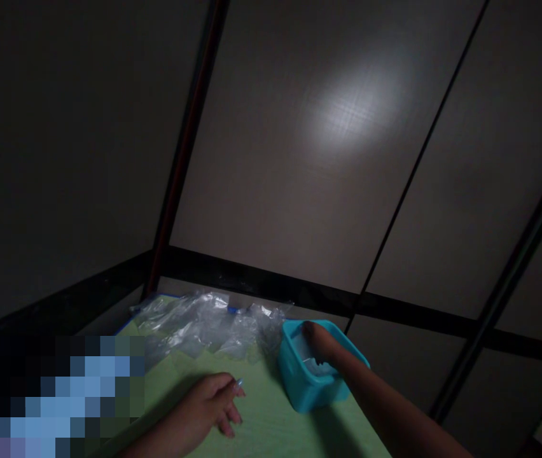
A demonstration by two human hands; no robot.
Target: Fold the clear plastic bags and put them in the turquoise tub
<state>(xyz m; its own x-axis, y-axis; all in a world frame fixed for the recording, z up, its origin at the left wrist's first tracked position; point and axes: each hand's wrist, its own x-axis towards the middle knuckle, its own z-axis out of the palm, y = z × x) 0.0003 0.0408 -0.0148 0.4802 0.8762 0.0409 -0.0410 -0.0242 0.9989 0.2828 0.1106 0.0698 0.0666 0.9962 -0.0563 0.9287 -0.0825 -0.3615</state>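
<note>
The room is dim. My right hand point(321, 343) reaches into a small turquoise plastic box point(309, 391) on a green mat point(261, 420); its fingers are down inside the box and hidden. My left hand point(214, 401) rests on the mat to the left of the box, fingers loosely curled, with something small and pale blue at the fingertips. A heap of clear plastic bags point(204, 327) lies along the mat's far edge, behind both hands.
Pale wall panels with dark frames point(261, 277) rise right behind the mat, lit by one bright patch point(352, 108). A dark reddish post point(180, 159) stands at the corner. A blurred-out area covers the lower left.
</note>
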